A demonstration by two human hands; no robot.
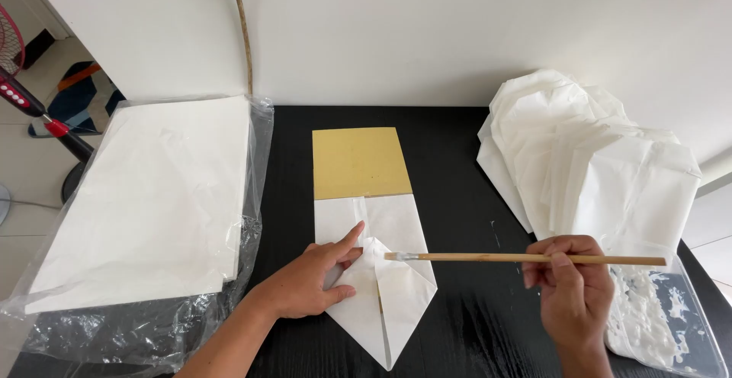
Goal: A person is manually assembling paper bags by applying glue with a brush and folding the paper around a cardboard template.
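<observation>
Left hand [316,279] is flat, fingers spread, pinning the folded white paper [385,283] on the black table [457,195]. Right hand [572,286] pinches a wooden brush [526,257], bristles touching the fold. Glue tray [671,324] sits just right of that hand, under the stack of finished bags [587,157].

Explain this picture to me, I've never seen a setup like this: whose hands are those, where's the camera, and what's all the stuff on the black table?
There is one picture, taken by a camera worn on a person's head, looking down at their own two bare hands. No machine is involved. The left hand presses flat on a white folded paper that tapers to a point toward the person. A yellow-brown card sticks out of its far end. The right hand holds a thin wooden brush, its tip touching the paper's fold. On the black table, a stack of white sheets in a clear plastic bag lies to the left. To the right sit a pile of folded white papers and a clear tray of white paste.
</observation>
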